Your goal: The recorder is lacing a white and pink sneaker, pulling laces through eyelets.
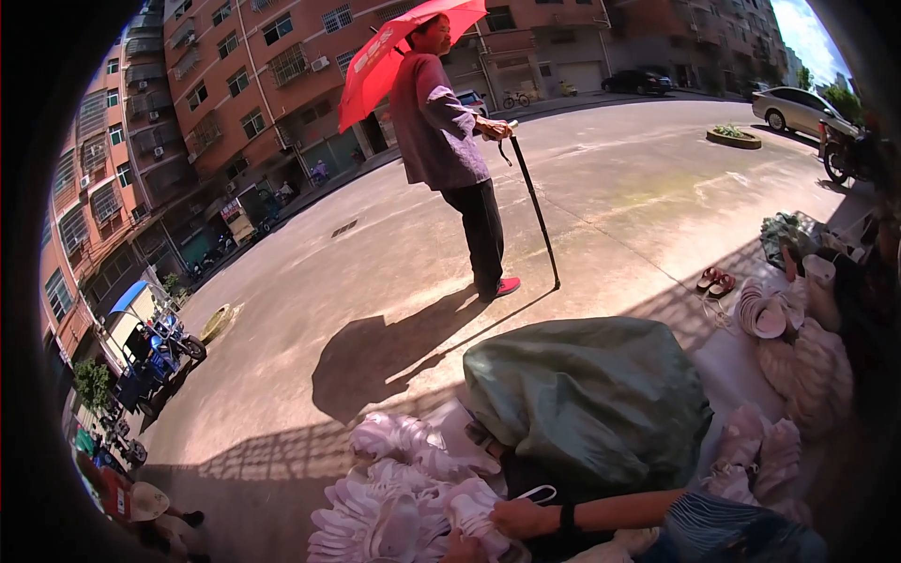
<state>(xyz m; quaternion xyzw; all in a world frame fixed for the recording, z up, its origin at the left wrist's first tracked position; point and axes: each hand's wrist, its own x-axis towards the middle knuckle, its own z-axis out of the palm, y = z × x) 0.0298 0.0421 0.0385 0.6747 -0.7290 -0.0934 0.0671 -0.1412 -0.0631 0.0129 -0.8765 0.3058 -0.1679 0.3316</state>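
Note:
A pale pinkish-white shoe upper point(472, 509) is between my hands at the bottom edge. My right hand point(522, 518), with a black band at the wrist, is closed at the piece's right edge. A thin white loop point(539, 493) sticks up just above these fingers; I cannot tell what it belongs to. Only part of my left hand point(460, 547) shows, low against the same piece, its fingers mostly hidden. To the left spreads a heap of similar pale shoe pieces point(375, 511), stacked into one another.
A large grey-green sack point(591, 403) bulges just beyond my hands. More pale bundles point(805, 371) lie at right, near red sandals point(715, 281). A person point(446, 122) stands beyond with a red umbrella point(375, 66) and a black cane point(535, 206). Another person point(155, 507) is at lower left.

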